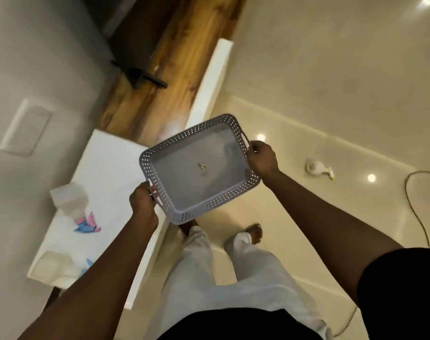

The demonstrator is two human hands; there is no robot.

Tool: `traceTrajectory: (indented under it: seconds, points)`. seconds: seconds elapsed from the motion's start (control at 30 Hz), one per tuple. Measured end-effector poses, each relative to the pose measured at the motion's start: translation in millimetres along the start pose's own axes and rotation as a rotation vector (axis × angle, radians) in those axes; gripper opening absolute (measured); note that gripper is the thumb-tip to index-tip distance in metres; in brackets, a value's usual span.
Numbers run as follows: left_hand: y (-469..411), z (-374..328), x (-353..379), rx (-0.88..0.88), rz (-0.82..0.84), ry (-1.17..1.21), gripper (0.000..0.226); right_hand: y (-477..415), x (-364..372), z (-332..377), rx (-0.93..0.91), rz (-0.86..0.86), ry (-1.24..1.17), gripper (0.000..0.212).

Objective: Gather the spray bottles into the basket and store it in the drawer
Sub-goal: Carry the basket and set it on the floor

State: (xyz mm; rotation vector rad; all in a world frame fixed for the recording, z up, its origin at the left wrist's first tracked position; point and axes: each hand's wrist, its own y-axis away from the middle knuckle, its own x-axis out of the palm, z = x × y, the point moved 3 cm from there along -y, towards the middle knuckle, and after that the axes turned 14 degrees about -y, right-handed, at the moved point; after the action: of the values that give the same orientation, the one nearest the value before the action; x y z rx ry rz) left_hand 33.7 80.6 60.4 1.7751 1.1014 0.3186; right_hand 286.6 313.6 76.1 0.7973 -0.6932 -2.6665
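Note:
I hold an empty grey perforated basket in the air in front of me, tilted. My left hand grips its near-left handle and my right hand grips its far-right handle. Two clear spray bottles lie on the white cabinet top at my left: one with a pink and blue trigger, and another with a blue trigger nearer to me. A third white spray bottle with a yellow-green trigger lies on the floor to the right.
A wooden surface with a dark stand runs beyond the white cabinet. A cable curves over the glossy cream floor at the right. My legs and bare feet are below the basket. A wall plate is at the left.

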Motion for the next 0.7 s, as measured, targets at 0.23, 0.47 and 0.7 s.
traceTrajectory:
  seconds: [0.23,0.47,0.7]
  points:
    - [71.1,0.7,113.8,0.155,0.172,-0.273,0.018,46.0,-143.6,-98.1,0.141,-0.208,-0.234,0.024]
    - [131.9,39.8,217.6,0.228,0.279,-0.518,0.018,89.7,-255.6,-188.9,0.237,-0.327,-0.358,0.022]
    - [177.3,82.9,316.4,0.271,0.360,-0.661,0.019,112.0,-328.9,-265.8,0.346,-0.449,-0.463,0.021]
